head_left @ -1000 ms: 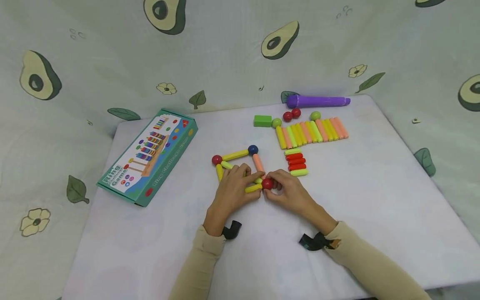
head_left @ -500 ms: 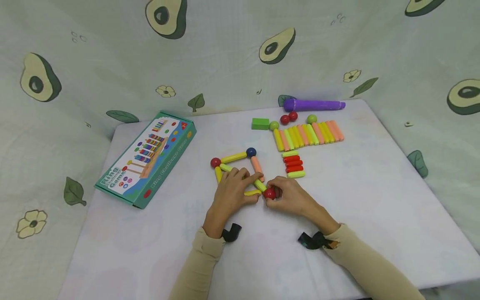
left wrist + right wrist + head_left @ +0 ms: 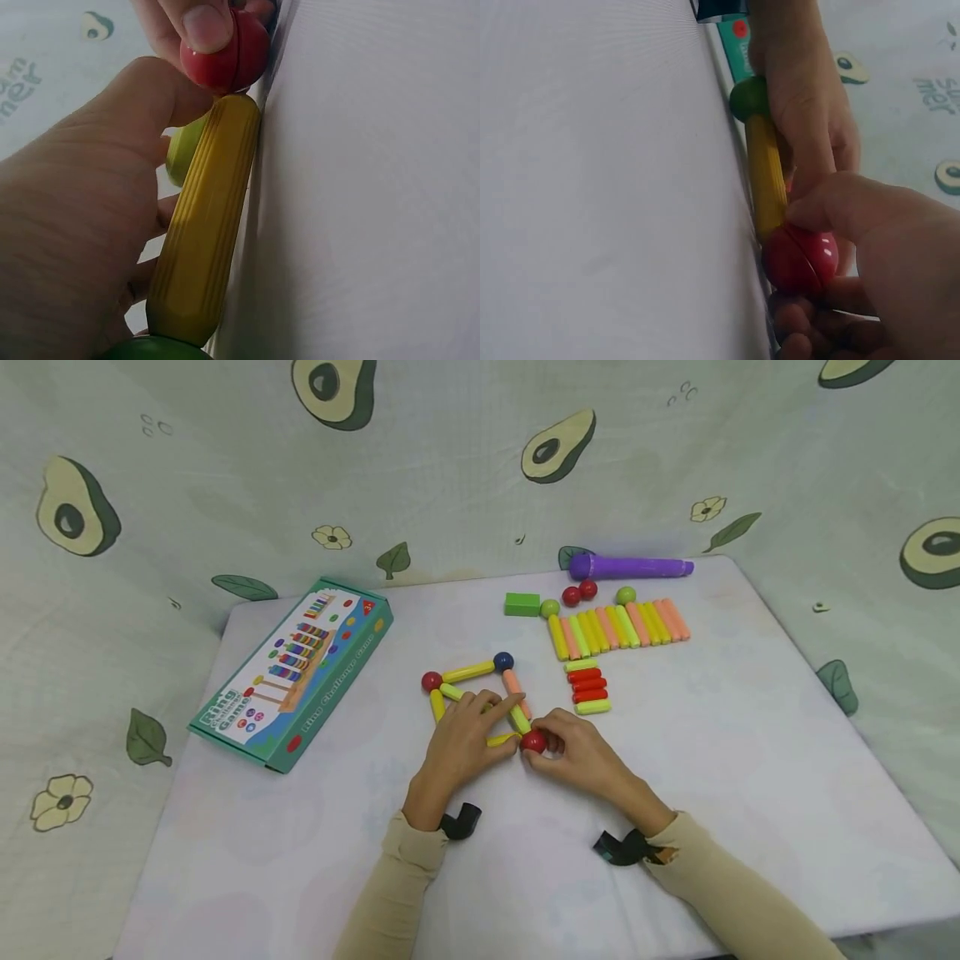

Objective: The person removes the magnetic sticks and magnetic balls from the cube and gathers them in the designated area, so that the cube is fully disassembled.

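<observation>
Between the thumb and fingers of my right hand (image 3: pixel 581 756) is a red ball (image 3: pixel 533 742), pinched at the near corner of a frame of sticks and balls. My left hand (image 3: pixel 465 735) grips the yellow-green stick (image 3: pixel 520 719), its fingers lying across the frame and its thumb at the near yellow stick (image 3: pixel 206 225). That yellow stick runs from a green ball (image 3: pixel 748 99) to the red one. A pink stick (image 3: pixel 512 682) slants down from a blue ball (image 3: pixel 503 662). Another yellow stick (image 3: pixel 468 672) joins the blue ball to a dark red ball (image 3: pixel 431 682). My left hand hides the frame's near left part.
A row of yellow, pink and green sticks (image 3: pixel 618 628) lies at the back right, short red sticks (image 3: pixel 588 685) nearer. Behind are loose balls (image 3: pixel 572 597), a green block (image 3: pixel 522 604) and a purple microphone-shaped thing (image 3: pixel 632 567). A game box (image 3: pixel 292 672) lies left.
My right hand has brought the red ball slightly toward me, away from the pink stick's end; the yellow-green stick's end has swung with it. My left hand has stayed nearly in place.
</observation>
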The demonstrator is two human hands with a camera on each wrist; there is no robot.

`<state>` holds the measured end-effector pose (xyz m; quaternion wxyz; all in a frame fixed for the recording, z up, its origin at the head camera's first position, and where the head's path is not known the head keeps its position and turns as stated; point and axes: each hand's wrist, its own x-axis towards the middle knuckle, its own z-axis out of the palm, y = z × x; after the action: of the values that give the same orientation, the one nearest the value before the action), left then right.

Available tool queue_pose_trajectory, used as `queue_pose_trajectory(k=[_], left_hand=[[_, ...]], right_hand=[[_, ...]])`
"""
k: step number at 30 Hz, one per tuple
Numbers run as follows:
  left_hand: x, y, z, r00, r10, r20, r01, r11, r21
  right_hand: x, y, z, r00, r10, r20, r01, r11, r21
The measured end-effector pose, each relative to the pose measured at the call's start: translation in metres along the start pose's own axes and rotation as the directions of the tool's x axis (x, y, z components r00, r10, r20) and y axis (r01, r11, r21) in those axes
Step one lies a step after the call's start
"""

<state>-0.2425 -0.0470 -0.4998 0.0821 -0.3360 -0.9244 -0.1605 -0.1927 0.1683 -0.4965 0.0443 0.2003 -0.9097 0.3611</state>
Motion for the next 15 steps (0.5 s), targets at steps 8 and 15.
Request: queue_pose_trajectory(k=[8,15], left_hand=[[0.001,0.001,-0.003,1.000,-0.011,-0.009,0.011,1.000,0.003],[-0.002,-0.007,-0.017,0.978,-0.052,-0.202,0.003,0.972,-0.236]], right_hand=[[-0.002,-0.006,-0.011,0.999,0.027,0.038,-0.026,0.999,-0.040],[-0.002,-0.002,-0.012,1.000,0.004,0.027,-0.004,1.000,0.001]])
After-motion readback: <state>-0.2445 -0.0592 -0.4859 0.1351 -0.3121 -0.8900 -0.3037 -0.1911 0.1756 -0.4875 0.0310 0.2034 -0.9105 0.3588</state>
